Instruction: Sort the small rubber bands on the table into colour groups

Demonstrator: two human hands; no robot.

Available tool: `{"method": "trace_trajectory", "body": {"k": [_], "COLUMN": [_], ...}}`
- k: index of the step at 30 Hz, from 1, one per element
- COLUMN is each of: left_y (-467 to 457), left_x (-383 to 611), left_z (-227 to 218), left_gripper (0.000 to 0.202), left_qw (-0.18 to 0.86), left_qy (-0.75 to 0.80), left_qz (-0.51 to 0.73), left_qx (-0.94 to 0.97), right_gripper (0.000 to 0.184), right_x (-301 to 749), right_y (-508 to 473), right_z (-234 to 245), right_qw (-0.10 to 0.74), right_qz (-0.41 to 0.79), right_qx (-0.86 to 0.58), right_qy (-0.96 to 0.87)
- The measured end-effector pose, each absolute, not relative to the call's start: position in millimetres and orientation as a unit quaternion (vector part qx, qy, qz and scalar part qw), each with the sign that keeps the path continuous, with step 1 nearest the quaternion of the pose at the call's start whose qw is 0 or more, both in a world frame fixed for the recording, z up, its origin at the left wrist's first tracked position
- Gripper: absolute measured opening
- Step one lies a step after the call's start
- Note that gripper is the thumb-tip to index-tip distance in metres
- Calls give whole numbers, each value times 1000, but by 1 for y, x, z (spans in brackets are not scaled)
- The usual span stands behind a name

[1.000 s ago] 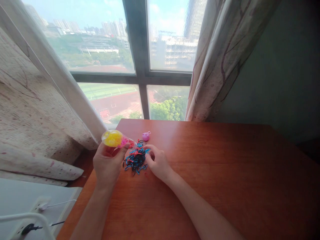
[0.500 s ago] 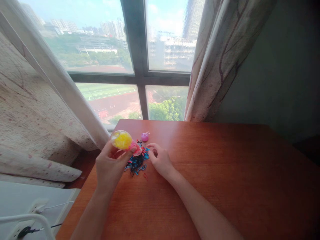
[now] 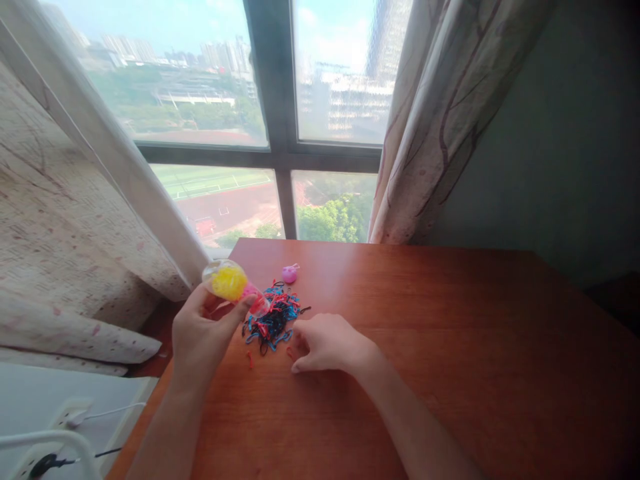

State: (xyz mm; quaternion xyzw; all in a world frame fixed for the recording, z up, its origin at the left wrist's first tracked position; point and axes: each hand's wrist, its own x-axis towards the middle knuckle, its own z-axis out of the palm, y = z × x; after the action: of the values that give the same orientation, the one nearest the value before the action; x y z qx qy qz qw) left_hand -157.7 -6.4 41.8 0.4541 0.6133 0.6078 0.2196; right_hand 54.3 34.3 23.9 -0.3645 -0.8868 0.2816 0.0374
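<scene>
My left hand (image 3: 203,327) is closed around a clear bulb-shaped container (image 3: 227,281), tilted above the table, with yellow pieces in its wide end and pink and red ones toward its narrow end. Below that narrow end lies a loose pile of small rubber bands (image 3: 277,313) in blue, black and red. My right hand (image 3: 330,343) is low over the table at the pile's near right side, thumb and fingers apart. A single red rubber band (image 3: 289,353) lies by its fingertips. Another red band (image 3: 251,360) sits apart, closer to me.
Behind the pile stands a small round pink-purple piece (image 3: 289,274) with a loop on top. The brown wooden table (image 3: 450,347) reaches the window, and curtains (image 3: 440,100) hang at both sides. Sockets with cords (image 3: 70,420) are at lower left.
My right hand has drawn back from the pile's right edge toward me, beside the loose red band. The left hand has shifted slightly left with the container. A red band now lies at the front left.
</scene>
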Motion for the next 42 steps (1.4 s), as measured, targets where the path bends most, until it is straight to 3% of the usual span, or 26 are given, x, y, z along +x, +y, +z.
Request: {"method": "trace_trajectory", "body": {"k": [4, 11, 20, 29, 33, 35, 42], "left_y": [-8, -6, -8, -2, 1, 2, 4], "left_x": [-157, -149, -137, -139, -143, -144, -141], "left_z": [44, 42, 43, 42, 40, 43, 47], "left_gripper": [47, 56, 49, 46, 38, 37, 42], "left_qw": [219, 271, 295, 288, 280, 326, 451], "left_qy": [621, 599, 593, 597, 577, 546, 491], "left_qz": [604, 608, 595, 622, 685, 715, 700], "left_qx": [449, 445, 456, 417, 346, 291, 255], "right_gripper": [9, 12, 15, 18, 24, 30, 68], "right_x": [46, 36, 37, 32, 29, 28, 25], "right_y": [31, 36, 42, 37, 30, 26, 18], "right_z": [21, 5, -11, -12, -7, -5, -3], "right_qw": [47, 112, 232, 343, 372, 371, 313], "right_qz": [226, 199, 217, 304, 330, 341, 302], "right_qx": [-375, -431, -477, -420, -379, -347, -301], "right_qy": [-898, -873, -819, -783, -781, -791, -849]}}
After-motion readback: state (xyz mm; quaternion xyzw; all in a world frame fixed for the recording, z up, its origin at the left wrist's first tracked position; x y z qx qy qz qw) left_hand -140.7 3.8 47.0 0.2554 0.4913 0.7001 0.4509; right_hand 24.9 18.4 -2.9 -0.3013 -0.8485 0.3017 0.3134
